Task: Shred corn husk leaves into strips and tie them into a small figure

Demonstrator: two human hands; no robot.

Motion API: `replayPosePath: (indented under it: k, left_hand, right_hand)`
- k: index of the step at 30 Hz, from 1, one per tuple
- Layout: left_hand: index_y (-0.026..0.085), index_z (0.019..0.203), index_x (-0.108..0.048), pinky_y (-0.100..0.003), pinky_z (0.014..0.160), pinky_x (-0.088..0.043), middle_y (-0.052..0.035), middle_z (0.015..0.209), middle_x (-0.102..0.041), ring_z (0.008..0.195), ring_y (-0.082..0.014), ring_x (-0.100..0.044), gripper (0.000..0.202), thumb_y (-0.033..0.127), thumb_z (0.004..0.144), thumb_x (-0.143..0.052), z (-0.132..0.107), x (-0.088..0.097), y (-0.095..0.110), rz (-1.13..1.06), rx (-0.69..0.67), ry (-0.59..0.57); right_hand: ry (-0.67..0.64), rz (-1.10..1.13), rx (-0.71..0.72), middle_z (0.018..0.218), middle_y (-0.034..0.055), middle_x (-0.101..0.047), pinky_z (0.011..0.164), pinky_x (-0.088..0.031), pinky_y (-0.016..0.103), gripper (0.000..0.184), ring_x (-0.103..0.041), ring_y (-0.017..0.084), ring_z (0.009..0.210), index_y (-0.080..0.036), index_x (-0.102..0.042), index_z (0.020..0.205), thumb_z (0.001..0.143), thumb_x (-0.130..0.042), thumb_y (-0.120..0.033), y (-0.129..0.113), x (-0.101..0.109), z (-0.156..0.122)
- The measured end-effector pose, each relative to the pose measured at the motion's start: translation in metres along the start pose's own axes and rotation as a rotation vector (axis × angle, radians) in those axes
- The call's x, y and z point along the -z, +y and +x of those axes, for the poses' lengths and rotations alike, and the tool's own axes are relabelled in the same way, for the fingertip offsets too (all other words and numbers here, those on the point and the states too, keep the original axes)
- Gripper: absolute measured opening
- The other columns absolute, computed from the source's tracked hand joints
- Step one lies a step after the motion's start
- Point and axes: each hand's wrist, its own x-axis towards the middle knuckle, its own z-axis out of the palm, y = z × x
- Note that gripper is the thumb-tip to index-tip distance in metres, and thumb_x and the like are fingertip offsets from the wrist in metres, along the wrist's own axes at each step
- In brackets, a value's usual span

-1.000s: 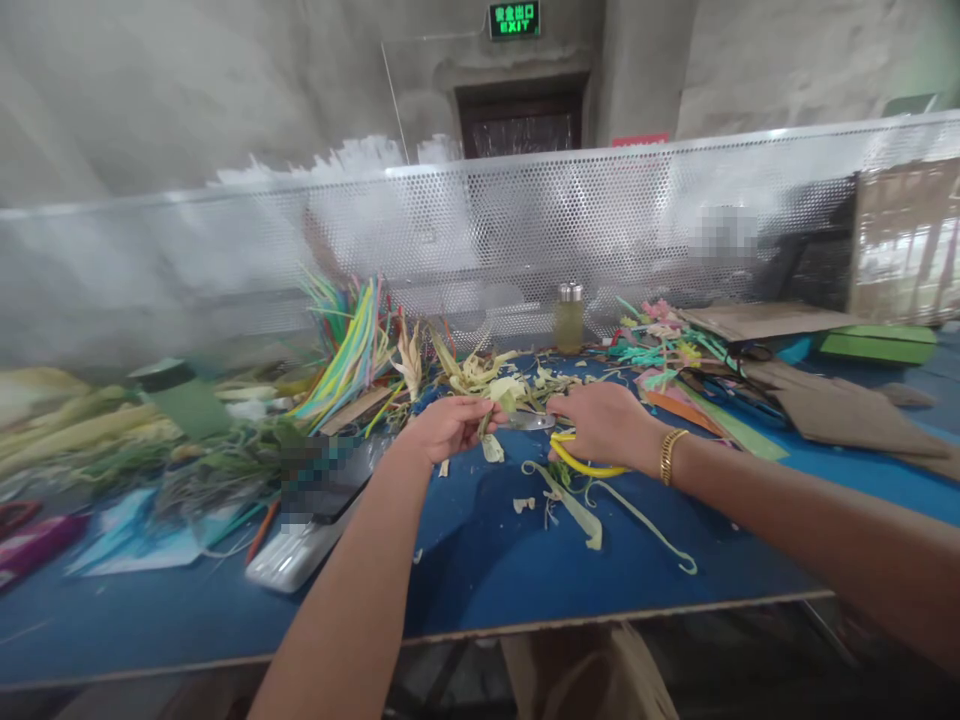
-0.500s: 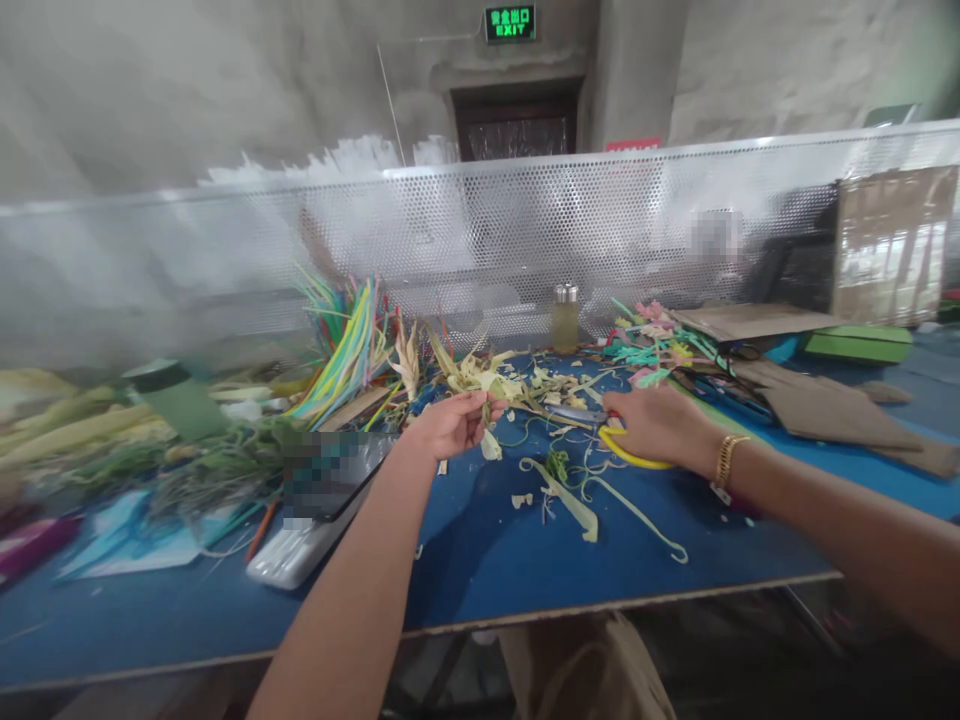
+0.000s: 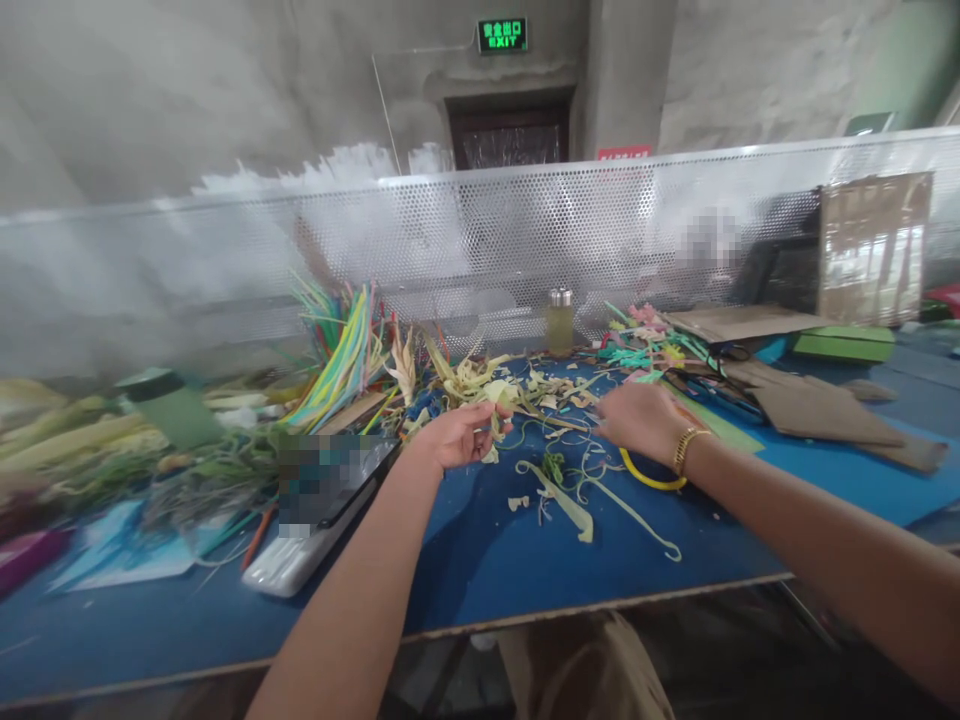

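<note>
My left hand [image 3: 459,436] is raised a little over the blue table [image 3: 480,560], its fingers curled and pinching a pale yellow-green leaf strip [image 3: 496,398]. My right hand [image 3: 637,418], with a gold bracelet at the wrist, lies low over the table with fingers stretched left toward loose scraps. Yellow-handled scissors [image 3: 651,478] lie on the table just under that wrist; only the handle loop shows. Cut green strips [image 3: 570,503] lie between and in front of both hands.
A bundle of coloured strips [image 3: 345,350] and husk heaps lie at the back left, beside a green lidded bottle [image 3: 169,405]. A small metal-capped jar [image 3: 559,322] stands by the perforated screen [image 3: 525,230]. Cardboard pieces [image 3: 814,412] lie at right, a flat device [image 3: 330,475] at left.
My right hand moved away from the left hand to the right, lowered the scissors onto the table and let go of the handle. My left hand kept its leaf strip.
</note>
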Motion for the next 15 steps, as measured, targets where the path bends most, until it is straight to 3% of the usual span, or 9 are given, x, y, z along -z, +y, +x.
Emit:
replayPosePath:
  k: [2, 4, 8, 11, 15]
  left_hand:
    - [0.02, 0.089, -0.065, -0.02, 0.058, -0.048, -0.006, 0.094, -0.07, 0.078, -0.0144, -0.066, 0.018, 0.026, 0.074, -0.073, -0.001, -0.002, 0.0, -0.002, -0.004, -0.005]
    - [0.021, 0.088, -0.065, -0.022, 0.063, -0.049, -0.0046, 0.094, -0.069, 0.082, -0.0153, -0.066, 0.019, 0.026, 0.073, -0.074, -0.002, -0.004, -0.001, -0.018, -0.018, 0.003]
    - [0.022, 0.087, -0.064, -0.027, 0.073, -0.049, -0.0013, 0.085, -0.066, 0.079, -0.0142, -0.064, 0.021, 0.026, 0.071, -0.076, -0.004, -0.006, -0.001, -0.063, -0.04, 0.071]
    - [0.021, 0.087, -0.063, -0.03, 0.077, -0.049, -0.0009, 0.08, -0.064, 0.075, -0.014, -0.062, 0.021, 0.024, 0.07, -0.076, -0.003, -0.005, -0.001, -0.09, -0.042, 0.084]
    - [0.021, 0.084, -0.063, -0.03, 0.076, -0.048, -0.0003, 0.077, -0.063, 0.072, -0.0134, -0.06, 0.016, 0.022, 0.072, -0.073, -0.002, -0.004, 0.0, -0.078, -0.046, 0.107]
  right_hand:
    - [0.091, 0.349, 0.161, 0.088, 0.0108, -0.073, 0.074, -0.047, 0.034, 0.026, -0.066, 0.025, 0.086, -0.021, -0.075, 0.084, 0.084, -0.055, -0.038, -0.02, -0.001, 0.014]
    - [0.135, 0.744, 0.234, 0.092, 0.0065, -0.072, 0.075, -0.047, 0.031, 0.023, -0.065, 0.019, 0.083, -0.022, -0.074, 0.092, 0.083, -0.057, -0.035, -0.044, -0.01, 0.03]
    - [0.017, 1.421, 0.206, 0.082, 0.0036, -0.07, 0.07, -0.047, 0.027, 0.019, -0.062, 0.014, 0.073, -0.017, -0.07, 0.09, 0.073, -0.064, -0.023, -0.085, -0.034, 0.056]
    - [-0.104, 1.65, 0.143, 0.07, 0.0003, -0.065, 0.059, -0.041, 0.023, 0.018, -0.054, 0.01, 0.061, -0.015, -0.068, 0.082, 0.066, -0.066, -0.022, -0.099, -0.045, 0.065]
    - [-0.175, 1.68, 0.095, 0.066, -0.0005, -0.062, 0.05, -0.031, 0.022, 0.02, -0.043, 0.007, 0.054, -0.014, -0.068, 0.076, 0.061, -0.072, -0.027, -0.099, -0.051, 0.066]
